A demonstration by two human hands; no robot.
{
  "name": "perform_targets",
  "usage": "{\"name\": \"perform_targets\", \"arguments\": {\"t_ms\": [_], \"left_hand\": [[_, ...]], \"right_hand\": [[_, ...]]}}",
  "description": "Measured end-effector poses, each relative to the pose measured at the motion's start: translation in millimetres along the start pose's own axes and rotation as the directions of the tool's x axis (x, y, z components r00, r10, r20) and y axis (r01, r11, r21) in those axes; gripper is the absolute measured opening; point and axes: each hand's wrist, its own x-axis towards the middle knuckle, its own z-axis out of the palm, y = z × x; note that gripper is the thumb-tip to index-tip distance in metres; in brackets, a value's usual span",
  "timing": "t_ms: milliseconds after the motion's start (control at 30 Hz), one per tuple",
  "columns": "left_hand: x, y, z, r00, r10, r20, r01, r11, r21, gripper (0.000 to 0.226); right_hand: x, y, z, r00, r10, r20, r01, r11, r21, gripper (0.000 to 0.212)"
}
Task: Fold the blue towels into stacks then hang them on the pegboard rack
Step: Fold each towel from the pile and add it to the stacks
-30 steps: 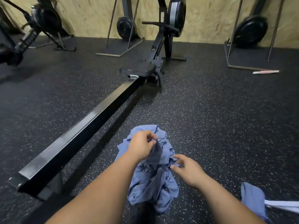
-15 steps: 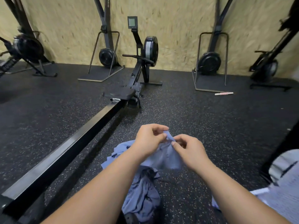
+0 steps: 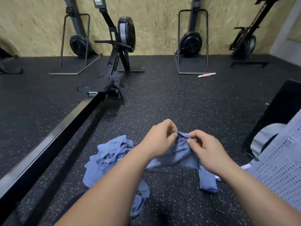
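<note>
Above the speckled floor (image 3: 179,98), the left hand (image 3: 158,138) and right hand (image 3: 206,150) each pinch one blue towel (image 3: 177,154) by its bunched top edge — the heap (image 3: 110,157) lies below-left. Pinched folds may hide the corners — likely a crooked fold.

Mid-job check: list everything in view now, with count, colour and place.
held towel: one, blue, lifted, centre foreground
towel pile: one crumpled heap, blue, floor left of it
separate towel: one, blue, floor at lower right
rowing machine: one, black, laid out at left
stored rowers: at least three, black, upright along the wall
stick: one, pink-white, far floor
perforated panel: one, pale grey, right edge
left hand: one, pinching the held towel's top edge
right hand: one, pinching the same edge
</note>
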Motion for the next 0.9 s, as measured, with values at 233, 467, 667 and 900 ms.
{"name": "perform_targets", "arguments": {"t_ms": [233,467,667,900], "left_hand": [[23.7,-6.9,2.6,0.991,0.07,0.115,-0.069,0.997,-0.016,0.013],[33.1,10.2,-21.1,0.975,-0.047,-0.219,-0.03,0.941,-0.337,0.011],[15.6,28.0,-45.3,0.944,-0.097,-0.317,-0.111,0.809,-0.577,0.007],[1.1,17.1,-59.0,0.986,-0.093,-0.14,-0.016,0.778,-0.628,0.015]], "right_hand": [[20.3,-0.6,-19.6,0.996,-0.087,0.011,0.087,0.996,0.01,0.021],[38.0,10.7,-20.5,0.996,0.011,0.083,-0.001,0.993,-0.119,0.012],[40.4,-14.6,-36.0,0.993,0.017,-0.12,0.039,0.891,0.452,0.019],[35.3,-23.6,-47.9,0.99,0.037,-0.137,0.066,0.733,0.677,0.017]]}}
